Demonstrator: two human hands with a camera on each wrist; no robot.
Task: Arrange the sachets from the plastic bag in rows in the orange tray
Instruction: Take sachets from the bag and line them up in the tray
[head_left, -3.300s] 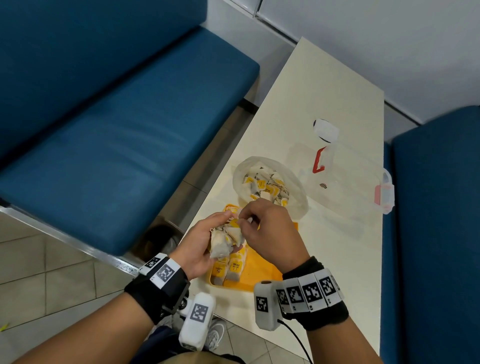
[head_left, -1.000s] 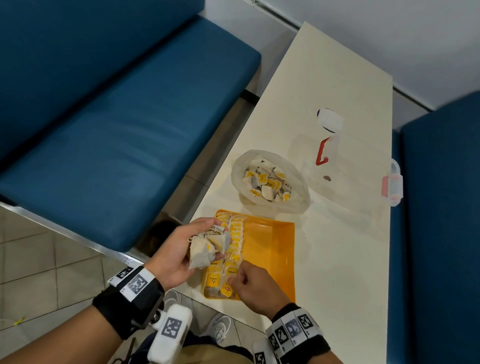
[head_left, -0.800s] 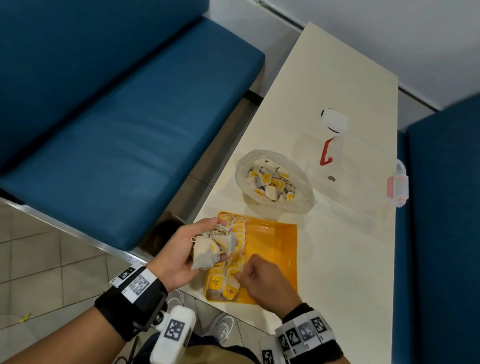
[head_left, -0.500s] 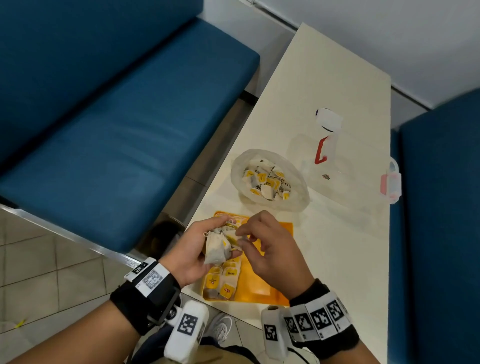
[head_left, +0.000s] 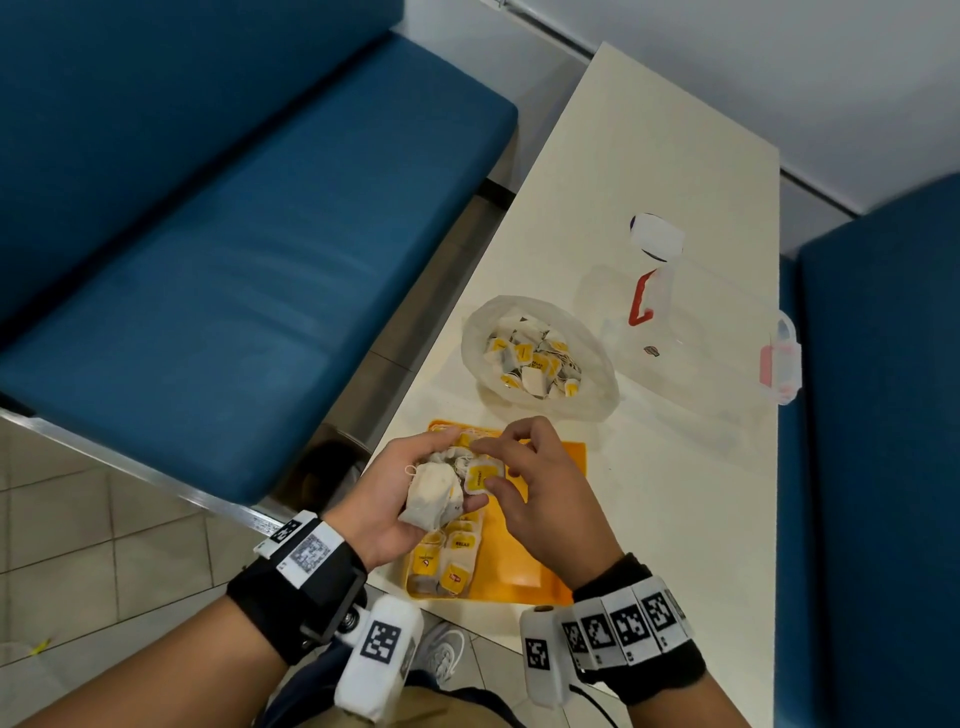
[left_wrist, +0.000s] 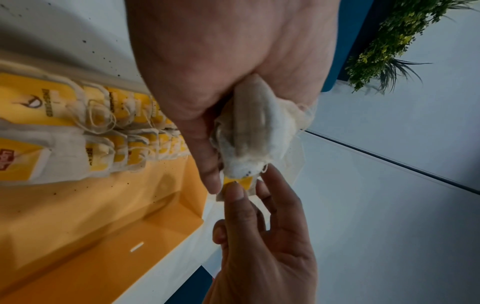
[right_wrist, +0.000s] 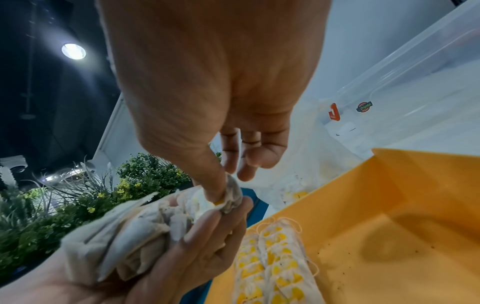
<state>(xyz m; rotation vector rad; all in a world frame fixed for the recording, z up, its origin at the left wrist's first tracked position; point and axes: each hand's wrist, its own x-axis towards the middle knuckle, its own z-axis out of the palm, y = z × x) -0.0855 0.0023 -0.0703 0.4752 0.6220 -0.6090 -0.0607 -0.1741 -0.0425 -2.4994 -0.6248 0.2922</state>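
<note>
My left hand (head_left: 452, 473) holds a bundle of white sachets (head_left: 431, 493) above the left part of the orange tray (head_left: 540, 561). My right hand (head_left: 485, 465) pinches one yellow-tagged sachet (head_left: 479, 478) at the bundle's edge with thumb and forefinger. The left wrist view shows that pinch on the yellow tag (left_wrist: 239, 182) below the bundle (left_wrist: 254, 131). Two rows of sachets (head_left: 447, 561) lie along the tray's left side, also seen as rows (right_wrist: 272, 267) in the right wrist view. The plastic bag (head_left: 540, 358) with several sachets sits open beyond the tray.
A clear plastic container (head_left: 701, 343) with red latches stands right of the bag. Blue benches flank the table, one on the left (head_left: 234, 260) and one on the right (head_left: 883, 415). The tray sits near the table's front edge (head_left: 467, 608), with tiled floor below.
My right hand rose from the rows at the tray's near end to the bundle in my left hand and took hold of one sachet. The left hand stayed over the tray.
</note>
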